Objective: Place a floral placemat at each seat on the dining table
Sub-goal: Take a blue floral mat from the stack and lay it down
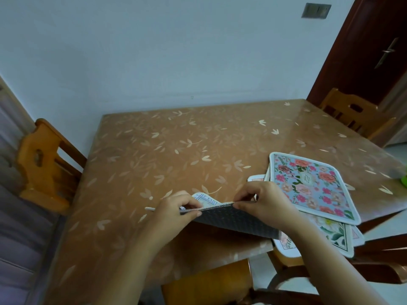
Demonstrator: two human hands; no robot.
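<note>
My left hand [176, 209] and my right hand [262, 202] pinch the top edge of one placemat [233, 221] near the table's front edge. It is tilted up, so its dark dotted underside faces me; a strip of its printed face shows behind my left hand. To the right lies a stack of floral placemats [308, 186], the top one blue with pink and orange flowers. The lower mats of the stack overhang the front right corner of the dining table [176, 150].
The table has an orange cover with a pale leaf print. Wooden chairs stand at the left [41, 164], the far right [352, 113] and the near side [209, 282]. A white wall is behind; a dark door [374, 51] at the right. A green object [404, 183] sits at the right edge.
</note>
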